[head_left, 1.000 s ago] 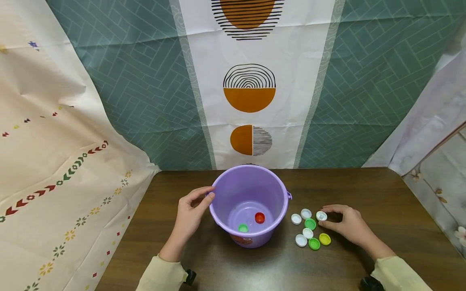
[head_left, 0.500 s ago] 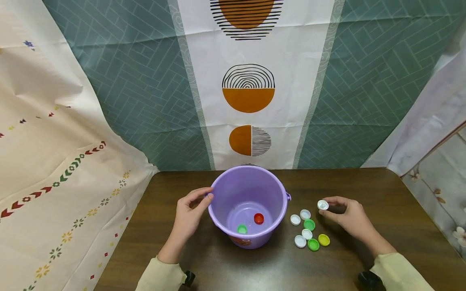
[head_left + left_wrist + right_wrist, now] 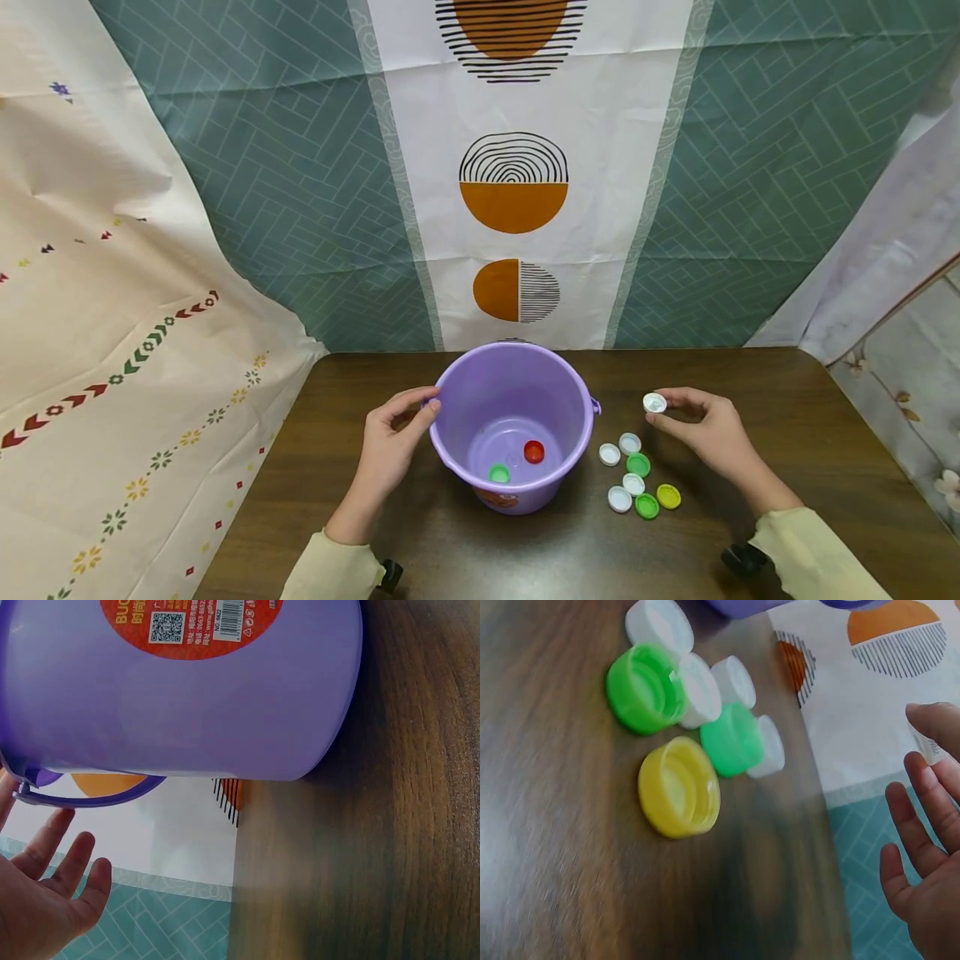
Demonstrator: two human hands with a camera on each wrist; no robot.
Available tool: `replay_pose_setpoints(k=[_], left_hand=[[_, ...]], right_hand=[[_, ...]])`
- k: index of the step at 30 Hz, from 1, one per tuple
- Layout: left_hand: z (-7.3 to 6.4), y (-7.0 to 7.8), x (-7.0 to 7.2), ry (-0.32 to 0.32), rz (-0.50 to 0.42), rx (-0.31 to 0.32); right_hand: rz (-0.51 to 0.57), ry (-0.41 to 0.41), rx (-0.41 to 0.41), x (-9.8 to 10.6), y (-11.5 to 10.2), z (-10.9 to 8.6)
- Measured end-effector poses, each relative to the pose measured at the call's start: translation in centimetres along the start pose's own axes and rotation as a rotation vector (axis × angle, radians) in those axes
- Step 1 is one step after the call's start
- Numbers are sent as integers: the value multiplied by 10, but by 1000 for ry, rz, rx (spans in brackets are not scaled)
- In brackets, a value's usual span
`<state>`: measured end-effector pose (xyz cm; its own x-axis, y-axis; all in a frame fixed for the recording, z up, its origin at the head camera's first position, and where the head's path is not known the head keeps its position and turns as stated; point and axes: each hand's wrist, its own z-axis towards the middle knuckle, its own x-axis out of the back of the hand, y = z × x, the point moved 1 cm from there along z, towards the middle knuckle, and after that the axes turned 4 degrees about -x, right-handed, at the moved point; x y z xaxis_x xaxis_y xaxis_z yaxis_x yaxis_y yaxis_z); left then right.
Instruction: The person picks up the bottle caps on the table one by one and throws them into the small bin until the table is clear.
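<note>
A purple bucket [image 3: 510,383] stands upright on the table, with a red bottle cap [image 3: 534,452] and a green bottle cap [image 3: 498,473] at its bottom. My left hand [image 3: 384,442] pinches the bucket's left rim between thumb and index finger; its other fingers are spread beside the handle [image 3: 97,801] in the left wrist view. Off to the right, my right hand [image 3: 708,429] holds a white bottle cap [image 3: 655,403] by thumb and fingertips above the table. That cap is mostly hidden behind the fingers in the right wrist view.
Between bucket and right hand lie several loose caps: white ones [image 3: 619,499], green ones [image 3: 647,506] and a yellow cap [image 3: 668,497]. The brown wooden table [image 3: 465,558] ends at a patterned cloth [image 3: 337,250] hung behind it.
My right hand has lifted the white cap off the table and carried it up and slightly left, away from the other caps. The left hand has stayed at the bucket's rim.
</note>
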<state>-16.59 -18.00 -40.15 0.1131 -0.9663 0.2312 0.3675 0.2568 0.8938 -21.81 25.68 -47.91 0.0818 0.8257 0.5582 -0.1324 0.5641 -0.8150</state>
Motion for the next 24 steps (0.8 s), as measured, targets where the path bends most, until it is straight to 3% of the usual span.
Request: replay_pose_setpoints(k=[24], left_hand=[[0, -1, -1, 11, 7, -3]], right_hand=[[220, 9, -2, -6, -52, 15]])
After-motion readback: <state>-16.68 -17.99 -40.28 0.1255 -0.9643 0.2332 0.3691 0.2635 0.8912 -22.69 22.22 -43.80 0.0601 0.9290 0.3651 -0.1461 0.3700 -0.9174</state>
